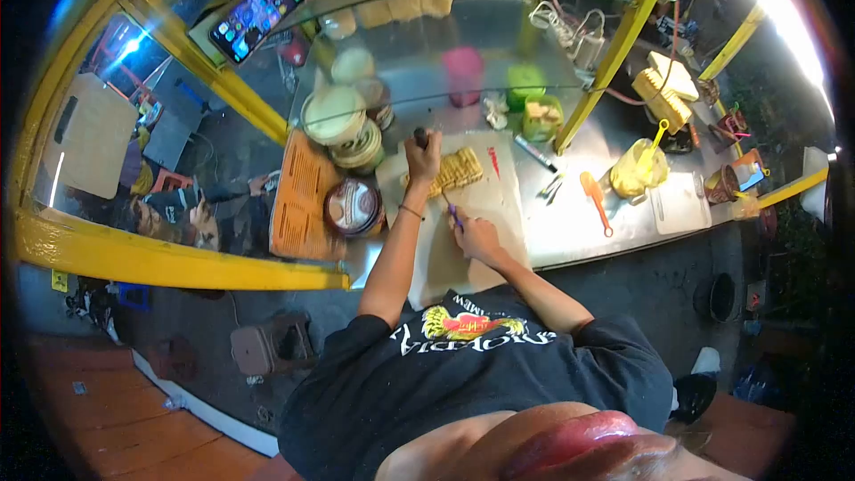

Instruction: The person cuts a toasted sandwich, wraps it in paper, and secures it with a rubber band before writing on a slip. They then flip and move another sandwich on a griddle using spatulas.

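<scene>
A golden-brown slab of toasted bread lies on a sheet of brown paper on the metal counter. My left hand is closed around a dark-handled tool at the bread's left end; the tool's working end is hidden. Below the bread, my right hand grips a knife by its purple handle. Its thin blade points up to the bread's lower edge and seems to touch it.
Left of the paper stand a round tub, stacked white tubs and an orange printed box. To the right are a marker, an orange spatula and a yellow-lined container. A glass shelf crosses above.
</scene>
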`<act>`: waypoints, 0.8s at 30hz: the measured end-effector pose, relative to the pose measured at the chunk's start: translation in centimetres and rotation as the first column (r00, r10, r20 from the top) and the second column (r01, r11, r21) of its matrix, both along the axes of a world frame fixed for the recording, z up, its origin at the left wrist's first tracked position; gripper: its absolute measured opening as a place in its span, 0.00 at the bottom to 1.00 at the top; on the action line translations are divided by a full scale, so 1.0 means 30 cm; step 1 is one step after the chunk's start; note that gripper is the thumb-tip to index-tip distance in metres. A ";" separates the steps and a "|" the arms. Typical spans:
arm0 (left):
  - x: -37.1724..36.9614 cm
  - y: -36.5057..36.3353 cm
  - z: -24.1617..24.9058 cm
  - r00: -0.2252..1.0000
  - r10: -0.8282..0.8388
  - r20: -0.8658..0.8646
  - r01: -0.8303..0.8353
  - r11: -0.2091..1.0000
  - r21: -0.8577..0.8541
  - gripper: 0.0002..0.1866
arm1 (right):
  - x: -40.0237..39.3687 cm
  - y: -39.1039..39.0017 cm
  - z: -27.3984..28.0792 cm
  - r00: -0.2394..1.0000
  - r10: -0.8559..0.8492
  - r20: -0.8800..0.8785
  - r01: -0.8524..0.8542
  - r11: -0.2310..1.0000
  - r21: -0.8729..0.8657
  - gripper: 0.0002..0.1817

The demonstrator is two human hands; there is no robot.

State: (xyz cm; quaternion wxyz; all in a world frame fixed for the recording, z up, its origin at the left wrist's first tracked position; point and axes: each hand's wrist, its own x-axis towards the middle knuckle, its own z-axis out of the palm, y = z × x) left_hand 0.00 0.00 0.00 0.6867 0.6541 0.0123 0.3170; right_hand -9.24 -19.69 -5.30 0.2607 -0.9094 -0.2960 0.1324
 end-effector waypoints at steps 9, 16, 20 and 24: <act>-0.055 -0.013 0.100 0.997 0.069 -0.016 -0.069 0.998 0.014 0.20 | -0.239 -0.503 0.241 0.993 0.070 -0.090 -0.073 0.997 -0.030 0.27; -0.076 -0.002 0.093 0.993 -0.113 0.021 0.112 0.993 0.044 0.18 | -0.199 -0.291 0.056 0.843 0.049 -0.535 0.135 0.944 0.301 0.22; -0.140 0.021 0.310 0.995 -0.081 0.049 0.083 0.995 -0.048 0.19 | -0.202 -0.328 0.117 0.923 -0.017 -0.384 0.124 0.959 0.256 0.23; -0.151 0.107 0.129 0.992 -0.108 -0.062 0.108 0.994 -0.002 0.20 | -0.263 -0.416 0.090 0.985 -0.010 -0.173 0.038 0.987 0.157 0.26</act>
